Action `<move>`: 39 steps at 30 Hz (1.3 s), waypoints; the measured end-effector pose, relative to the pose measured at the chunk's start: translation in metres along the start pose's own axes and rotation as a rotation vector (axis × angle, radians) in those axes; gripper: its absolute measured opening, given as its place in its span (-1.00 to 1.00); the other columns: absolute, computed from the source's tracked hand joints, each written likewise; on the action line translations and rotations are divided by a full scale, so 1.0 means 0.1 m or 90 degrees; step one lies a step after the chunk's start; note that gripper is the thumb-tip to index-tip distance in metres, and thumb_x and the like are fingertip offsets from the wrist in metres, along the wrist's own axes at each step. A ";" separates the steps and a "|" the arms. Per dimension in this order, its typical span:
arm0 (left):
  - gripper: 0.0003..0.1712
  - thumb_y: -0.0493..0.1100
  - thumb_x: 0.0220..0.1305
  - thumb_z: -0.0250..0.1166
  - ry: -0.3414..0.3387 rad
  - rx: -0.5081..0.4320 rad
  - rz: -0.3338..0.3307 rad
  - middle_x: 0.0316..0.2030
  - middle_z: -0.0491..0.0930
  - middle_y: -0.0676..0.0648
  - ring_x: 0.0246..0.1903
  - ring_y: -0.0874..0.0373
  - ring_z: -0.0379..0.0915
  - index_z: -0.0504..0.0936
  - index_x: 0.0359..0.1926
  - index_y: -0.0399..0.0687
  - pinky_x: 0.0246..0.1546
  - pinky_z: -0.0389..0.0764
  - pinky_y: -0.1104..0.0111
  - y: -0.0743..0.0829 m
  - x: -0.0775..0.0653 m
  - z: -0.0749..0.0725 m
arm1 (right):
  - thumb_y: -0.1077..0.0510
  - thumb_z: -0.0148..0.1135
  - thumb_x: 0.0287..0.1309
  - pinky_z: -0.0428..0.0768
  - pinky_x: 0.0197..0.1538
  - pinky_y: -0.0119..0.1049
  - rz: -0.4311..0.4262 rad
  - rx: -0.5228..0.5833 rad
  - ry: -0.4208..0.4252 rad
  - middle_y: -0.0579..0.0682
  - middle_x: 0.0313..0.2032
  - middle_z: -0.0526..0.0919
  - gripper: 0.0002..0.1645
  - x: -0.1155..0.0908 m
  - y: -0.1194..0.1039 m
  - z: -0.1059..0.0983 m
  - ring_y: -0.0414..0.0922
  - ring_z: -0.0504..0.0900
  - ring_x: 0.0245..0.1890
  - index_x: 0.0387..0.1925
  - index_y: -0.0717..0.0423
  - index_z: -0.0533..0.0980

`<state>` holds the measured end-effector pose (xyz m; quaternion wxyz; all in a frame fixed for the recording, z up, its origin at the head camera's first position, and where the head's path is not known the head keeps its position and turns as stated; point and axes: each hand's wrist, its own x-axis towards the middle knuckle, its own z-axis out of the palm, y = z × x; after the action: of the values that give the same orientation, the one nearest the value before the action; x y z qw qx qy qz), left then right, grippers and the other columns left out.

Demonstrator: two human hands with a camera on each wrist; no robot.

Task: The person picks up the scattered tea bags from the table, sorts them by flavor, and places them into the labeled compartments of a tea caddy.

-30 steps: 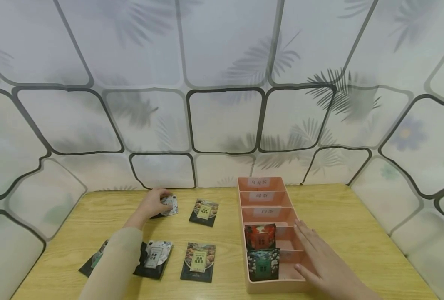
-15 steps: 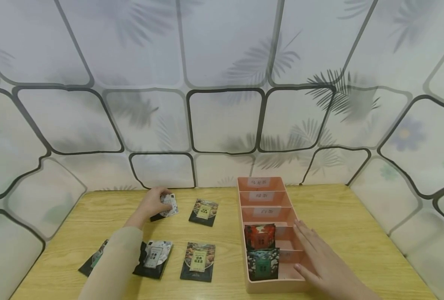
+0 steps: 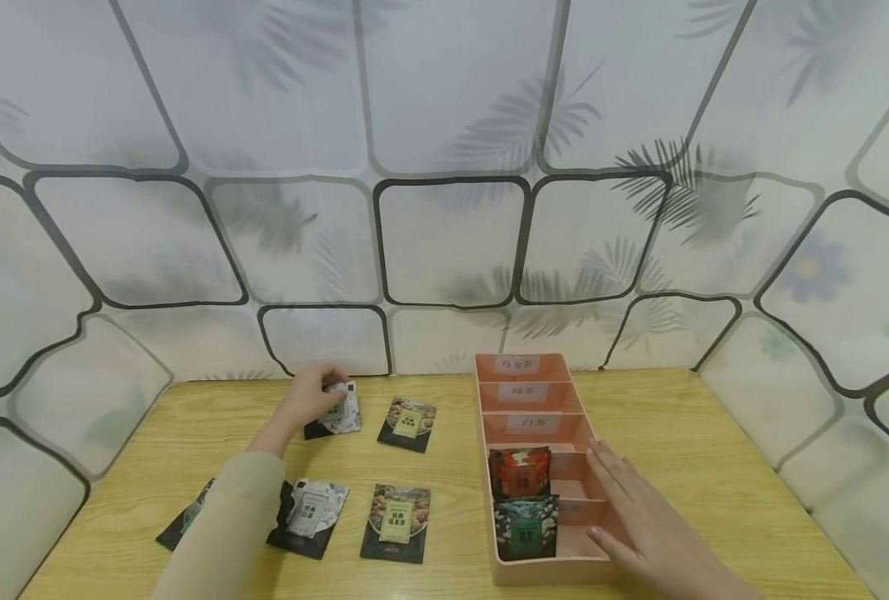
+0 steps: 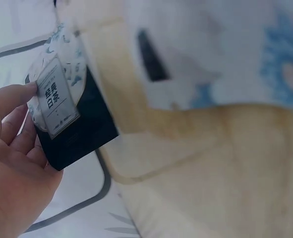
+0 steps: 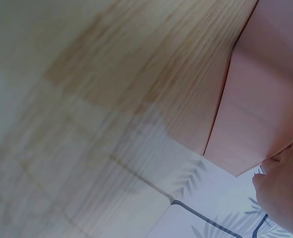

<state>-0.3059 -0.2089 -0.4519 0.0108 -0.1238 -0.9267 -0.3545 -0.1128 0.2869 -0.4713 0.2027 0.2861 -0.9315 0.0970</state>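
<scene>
My left hand pinches a white-and-black tea sachet between thumb and fingers, at the table's back left. The left wrist view shows the sachet's white label and dark lower part, tilted. My right hand lies with straight fingers along the right rim of a pink divided box; in the right wrist view its fingers reach the pink wall. Inside the two nearest compartments stand a red tea sachet and a green tea sachet. Paper labels mark the dividers behind them.
Two yellow-labelled sachets lie on the wooden table, a far one and a near one. A white-and-black sachet and a dark green one lie partly under my left forearm. A patterned curtain surrounds the table.
The left hand has risen slightly with the white-and-black sachet, and more of the sachet shows below the fingers. The right hand and the box have stayed in place.
</scene>
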 end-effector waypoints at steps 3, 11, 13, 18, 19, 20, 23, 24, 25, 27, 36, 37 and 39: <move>-0.79 -0.32 0.46 0.28 0.000 -0.001 0.018 0.03 0.69 -0.38 0.08 -0.31 0.61 0.66 0.05 -0.33 0.10 0.66 -0.13 0.05 0.00 -0.04 | -0.14 0.47 0.24 -0.35 0.59 -0.68 -0.008 0.001 0.006 0.19 0.62 0.25 0.13 0.01 0.01 0.00 -0.46 -0.33 0.68 0.63 0.24 0.15; -0.74 -0.29 0.48 0.27 0.008 0.010 0.047 -0.02 0.71 -0.35 -0.02 -0.21 0.65 0.65 0.08 -0.36 0.01 0.69 -0.07 0.24 0.05 -0.14 | -0.11 0.48 0.24 -0.36 0.59 -0.67 -0.015 0.001 0.007 0.13 0.66 0.17 0.13 0.01 0.02 0.01 -0.45 -0.34 0.68 0.63 0.26 0.16; -0.74 -0.28 0.48 0.27 0.015 0.010 0.052 -0.04 0.71 -0.34 -0.05 -0.19 0.66 0.65 0.08 -0.36 0.00 0.69 -0.06 0.31 0.06 -0.15 | -0.11 0.48 0.23 -0.36 0.59 -0.67 -0.013 0.001 0.005 0.12 0.66 0.16 0.14 0.01 0.02 0.01 -0.45 -0.34 0.68 0.63 0.25 0.15; -0.78 -0.27 0.49 0.26 0.019 0.003 0.067 -0.10 0.73 -0.29 -0.12 -0.11 0.67 0.66 0.03 -0.31 -0.08 0.70 0.03 0.50 0.08 -0.18 | -0.11 0.48 0.24 -0.34 0.62 -0.63 -0.023 -0.002 0.009 0.15 0.66 0.17 0.13 0.02 0.02 0.00 -0.43 -0.30 0.69 0.63 0.27 0.15; -0.79 -0.27 0.48 0.27 0.018 0.002 0.071 -0.12 0.73 -0.28 -0.14 -0.10 0.67 0.67 0.02 -0.31 -0.10 0.71 0.05 0.53 0.08 -0.18 | -0.12 0.47 0.24 -0.33 0.62 -0.62 -0.025 -0.002 0.011 0.14 0.66 0.17 0.13 0.02 0.02 0.00 -0.42 -0.29 0.69 0.62 0.27 0.16; -0.80 -0.27 0.48 0.27 0.017 -0.001 0.075 -0.13 0.74 -0.27 -0.15 -0.08 0.68 0.67 0.01 -0.29 -0.11 0.71 0.07 0.57 0.08 -0.18 | -0.12 0.46 0.25 -0.33 0.63 -0.62 -0.027 -0.004 0.012 0.14 0.66 0.17 0.12 0.02 0.03 0.00 -0.42 -0.28 0.69 0.62 0.28 0.16; -0.82 -0.29 0.47 0.28 0.015 -0.008 0.089 -0.15 0.74 -0.24 -0.18 -0.04 0.68 0.67 0.00 -0.27 -0.15 0.71 0.11 0.69 0.08 -0.17 | -0.14 0.44 0.27 -0.33 0.63 -0.61 -0.031 -0.005 0.013 0.13 0.67 0.15 0.12 0.02 0.03 -0.01 -0.41 -0.28 0.70 0.62 0.28 0.15; -0.83 -0.29 0.46 0.29 0.014 -0.011 0.094 -0.16 0.75 -0.24 -0.19 -0.03 0.68 0.67 -0.01 -0.27 -0.15 0.72 0.12 0.73 0.08 -0.16 | -0.15 0.44 0.28 -0.32 0.64 -0.60 -0.032 -0.005 0.014 0.13 0.67 0.15 0.12 0.02 0.03 -0.01 -0.40 -0.27 0.70 0.62 0.28 0.15; -0.83 -0.29 0.46 0.29 0.013 -0.013 0.098 -0.16 0.75 -0.24 -0.20 -0.03 0.69 0.67 -0.01 -0.27 -0.17 0.72 0.12 0.77 0.08 -0.16 | -0.15 0.44 0.28 -0.32 0.64 -0.60 -0.032 -0.006 0.014 0.13 0.67 0.15 0.11 0.02 0.03 -0.01 -0.40 -0.27 0.70 0.62 0.28 0.15; -0.84 -0.30 0.46 0.30 0.013 -0.016 0.109 -0.17 0.75 -0.23 -0.21 -0.01 0.69 0.68 -0.02 -0.26 -0.18 0.72 0.14 0.85 0.07 -0.14 | -0.14 0.45 0.27 -0.32 0.64 -0.60 -0.032 -0.006 0.014 0.15 0.66 0.17 0.12 0.02 0.02 -0.01 -0.40 -0.27 0.70 0.62 0.29 0.16; -0.88 -0.31 0.43 0.32 0.009 -0.033 0.175 -0.22 0.74 -0.16 -0.26 0.06 0.67 0.68 -0.05 -0.20 -0.19 0.72 0.18 1.20 0.06 -0.05 | -0.13 0.47 0.24 -0.33 0.62 -0.63 -0.022 -0.008 0.010 0.16 0.64 0.21 0.14 0.02 0.01 -0.02 -0.42 -0.29 0.69 0.63 0.26 0.15; -0.88 -0.31 0.43 0.32 0.009 -0.036 0.182 -0.22 0.74 -0.16 -0.26 0.06 0.67 0.68 -0.06 -0.19 -0.18 0.72 0.18 1.24 0.06 -0.03 | -0.12 0.47 0.24 -0.34 0.61 -0.64 -0.019 -0.008 0.007 0.16 0.64 0.21 0.13 0.02 0.00 -0.02 -0.43 -0.30 0.69 0.63 0.26 0.15; -0.88 -0.31 0.43 0.32 0.006 -0.048 0.194 -0.23 0.74 -0.15 -0.26 0.07 0.68 0.68 -0.06 -0.19 -0.18 0.72 0.18 1.32 0.06 0.00 | -0.12 0.47 0.24 -0.35 0.61 -0.65 -0.014 -0.008 0.003 0.17 0.64 0.21 0.14 0.02 0.00 -0.02 -0.43 -0.32 0.69 0.64 0.25 0.14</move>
<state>-0.2807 -0.1127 -0.3650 0.0642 -0.2615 -0.8834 -0.3836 -0.1136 0.2866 -0.4688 0.2077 0.2948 -0.9284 0.0895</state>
